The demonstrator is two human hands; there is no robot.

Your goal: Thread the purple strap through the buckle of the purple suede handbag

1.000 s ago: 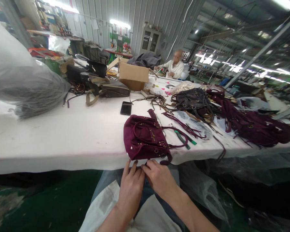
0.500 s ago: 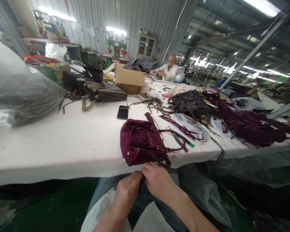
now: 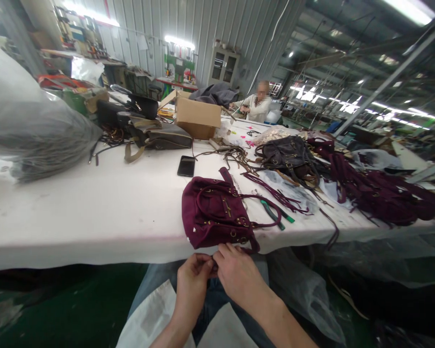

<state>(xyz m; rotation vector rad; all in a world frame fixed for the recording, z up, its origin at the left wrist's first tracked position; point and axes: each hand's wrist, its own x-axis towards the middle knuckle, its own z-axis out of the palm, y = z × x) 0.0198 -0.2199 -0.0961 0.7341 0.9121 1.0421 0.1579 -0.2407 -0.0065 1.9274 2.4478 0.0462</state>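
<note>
While the left hand is pinching a small dark piece in its grip, the right hand is bending its fingers close beside it, though I cannot tell if its grip is pressed shut. The dark red bag is lying at the near edge of the white worktop, just past both hands. Behind it, a black phone is lying flat, and a brown box is sitting farther back.

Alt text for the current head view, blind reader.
The wearer's left hand and right hand meet at the near edge of a white table, beside a maroon handbag; beyond lie a phone, a cardboard box and a dark handbag.
</note>
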